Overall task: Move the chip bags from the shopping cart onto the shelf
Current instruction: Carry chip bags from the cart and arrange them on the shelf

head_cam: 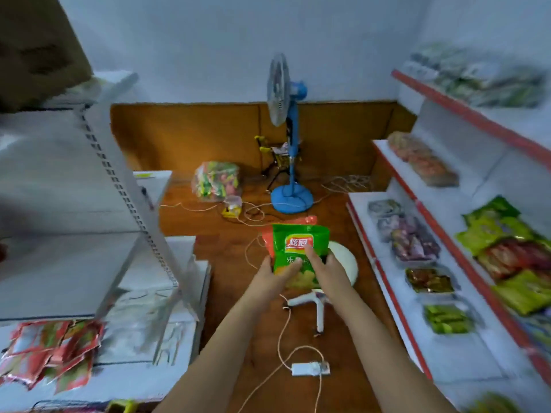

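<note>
I hold a green chip bag (298, 239) upright in front of me, with an orange-red chip bag (268, 238) pressed behind it. My left hand (272, 271) grips the bags' lower left side and my right hand (323, 265) grips the lower right, fingers across the green front. A small toy shopping cart (277, 158) with yellow handles stands far back by the wall, behind the fan pole. The shelf (423, 210) with red-edged boards runs along the right, carrying several snack packs and green and red chip bags (512, 263).
A blue standing fan (290, 144) stands at the back centre. A clear bag of snacks (216, 181) lies on the floor to its left. A white stool (343, 263) sits under my hands. Cords and a power strip (310, 368) cross the floor. A white shelf (89, 204) stands left.
</note>
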A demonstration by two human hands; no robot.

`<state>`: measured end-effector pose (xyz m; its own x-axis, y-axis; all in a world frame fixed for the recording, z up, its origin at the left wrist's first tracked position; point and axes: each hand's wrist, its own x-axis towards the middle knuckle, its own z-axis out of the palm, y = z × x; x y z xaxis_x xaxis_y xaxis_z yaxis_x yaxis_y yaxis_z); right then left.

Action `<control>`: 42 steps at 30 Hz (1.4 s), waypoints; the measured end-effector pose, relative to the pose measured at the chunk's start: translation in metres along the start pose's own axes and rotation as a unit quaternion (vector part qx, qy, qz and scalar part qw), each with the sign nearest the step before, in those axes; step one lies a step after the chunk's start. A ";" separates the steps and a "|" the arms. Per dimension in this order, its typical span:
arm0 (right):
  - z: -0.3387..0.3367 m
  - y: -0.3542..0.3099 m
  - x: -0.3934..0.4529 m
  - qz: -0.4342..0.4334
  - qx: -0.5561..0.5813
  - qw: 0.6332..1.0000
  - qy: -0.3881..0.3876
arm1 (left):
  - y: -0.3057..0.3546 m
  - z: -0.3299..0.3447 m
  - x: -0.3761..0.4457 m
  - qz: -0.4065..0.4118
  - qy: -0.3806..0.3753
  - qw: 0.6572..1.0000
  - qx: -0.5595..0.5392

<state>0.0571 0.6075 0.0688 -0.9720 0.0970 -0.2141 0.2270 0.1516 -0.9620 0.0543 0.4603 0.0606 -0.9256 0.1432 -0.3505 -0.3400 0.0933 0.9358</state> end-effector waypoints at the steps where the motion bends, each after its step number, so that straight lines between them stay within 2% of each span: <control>1: -0.032 0.007 0.003 0.006 0.023 1.000 0.000 | 0.003 0.029 0.011 -0.001 -0.019 1.000 0.015; 6: -0.159 0.035 0.006 0.020 0.056 0.998 0.019 | 0.011 0.151 0.055 0.022 -0.098 0.993 0.053; 11: -0.232 0.057 0.025 0.042 0.076 0.987 0.135 | 0.017 0.233 0.092 0.035 -0.153 0.982 0.106; 16: -0.276 0.072 0.052 0.066 0.108 0.970 0.208 | 0.026 0.287 0.139 0.070 -0.200 0.966 0.150; 20: -0.312 0.065 0.080 0.093 0.069 0.958 0.264 | 0.045 0.320 0.187 0.092 -0.225 0.956 0.166; 29: -0.405 0.049 0.148 0.111 0.138 0.917 0.357 | 0.086 0.395 0.289 0.077 -0.376 0.914 0.130; 34: -0.478 0.051 0.213 0.123 0.125 0.923 0.342 | 0.100 0.439 0.363 0.053 -0.426 0.887 0.170; 37: -0.526 0.069 0.272 0.152 0.034 0.939 0.306 | 0.105 0.474 0.420 0.042 -0.433 0.881 0.188; 42: -0.594 0.114 0.391 0.162 -0.086 0.935 0.302 | 0.096 0.547 0.541 0.052 -0.403 0.875 0.263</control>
<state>-0.2607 1.2468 -0.0238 -0.6503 0.6960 -0.3045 0.5602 0.1685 -0.8111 -0.3875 1.0852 -0.0599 -0.4571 0.8061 -0.3759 0.0585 0.4489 0.8917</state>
